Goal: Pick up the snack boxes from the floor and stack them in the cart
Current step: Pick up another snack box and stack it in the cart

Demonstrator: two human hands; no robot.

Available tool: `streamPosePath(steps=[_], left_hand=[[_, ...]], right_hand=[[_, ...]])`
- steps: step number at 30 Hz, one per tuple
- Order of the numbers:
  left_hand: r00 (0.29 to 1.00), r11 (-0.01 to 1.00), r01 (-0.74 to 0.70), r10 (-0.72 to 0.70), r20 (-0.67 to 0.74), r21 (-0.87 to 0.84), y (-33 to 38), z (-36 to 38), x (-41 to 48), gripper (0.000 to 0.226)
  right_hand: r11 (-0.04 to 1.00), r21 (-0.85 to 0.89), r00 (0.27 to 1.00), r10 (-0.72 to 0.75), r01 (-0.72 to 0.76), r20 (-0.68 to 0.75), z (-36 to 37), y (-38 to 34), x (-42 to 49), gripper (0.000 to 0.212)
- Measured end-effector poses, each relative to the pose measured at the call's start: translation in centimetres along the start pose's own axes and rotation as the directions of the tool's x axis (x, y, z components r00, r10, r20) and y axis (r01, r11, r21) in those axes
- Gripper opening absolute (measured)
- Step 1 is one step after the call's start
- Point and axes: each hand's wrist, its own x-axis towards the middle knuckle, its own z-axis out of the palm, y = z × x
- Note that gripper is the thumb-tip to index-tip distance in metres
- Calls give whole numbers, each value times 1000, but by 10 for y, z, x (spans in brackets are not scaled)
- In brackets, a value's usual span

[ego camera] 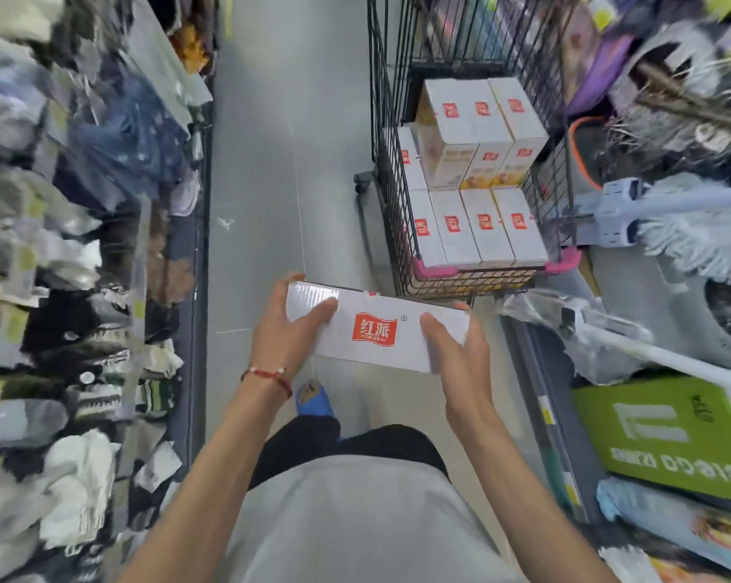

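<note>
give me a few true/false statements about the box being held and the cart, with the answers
1. Both hands hold one white snack box. True: the left hand grips its left end and the right hand its right end.
2. The cart is empty. False: it already holds white boxes in the cart, the far ones stacked higher than the near row.
3. The held box carries a red logo on its upper face. True.
4. The held box rests inside the cart. False: it is in the air, on the near side of the cart.
5. A red bracelet is on the right wrist. False: it is on the left wrist.
</note>
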Motion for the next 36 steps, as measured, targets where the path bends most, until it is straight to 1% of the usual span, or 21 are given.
streamPosePath(steps=[2, 4, 7, 9, 14, 17, 18, 20, 22, 27, 31, 34, 36], left_hand=[[999, 999, -31, 31, 15, 23, 25, -10, 37, 48], [998, 997, -52, 50, 36, 55, 48, -16, 71, 49], [991, 991, -98, 89, 102, 86, 82, -15, 119, 47], [984, 986, -139, 127, 123, 94, 103, -9, 153, 44], [958, 954, -248, 215, 192, 166, 161, 20, 244, 45], [938, 936, -291, 239, 250, 197, 200, 51, 298, 43], [932, 930, -304, 246, 265, 207, 209, 59, 310, 42], [921, 915, -317, 235, 312, 248, 229, 79, 340, 42], [906, 906, -326, 218, 364, 269, 250, 100, 368, 44], [842, 868, -387, 196, 503, 309, 292, 150, 427, 39], [792, 839, -420, 153, 591, 345, 311, 183, 469, 34], [756, 812, -440, 105, 647, 383, 320, 203, 496, 39], [712, 795, -457, 58, 700, 399, 321, 218, 515, 41]], right_hand=[[1000, 15, 999, -17, 17, -27, 25, -18, 20, 38], [999, 48, 998, -11, 13, -59, 46, -34, 38, 40], [992, 125, 992, 4, 11, -123, 72, -63, 69, 48], [986, 165, 987, 12, 15, -163, 87, -80, 97, 52], [959, 284, 965, 89, -16, -247, 115, -118, 176, 47], [937, 348, 946, 125, -14, -299, 122, -140, 231, 54], [937, 350, 941, 118, 1, -317, 124, -146, 242, 55], [930, 366, 928, 126, 12, -350, 126, -158, 267, 54], [912, 409, 915, 167, -2, -368, 127, -169, 293, 52], [879, 478, 859, 243, 2, -451, 130, -195, 345, 41], [861, 507, 812, 269, 37, -518, 137, -210, 377, 43], [842, 538, 746, 337, 34, -574, 144, -213, 395, 44], [830, 556, 703, 380, 27, -601, 150, -214, 407, 47]])
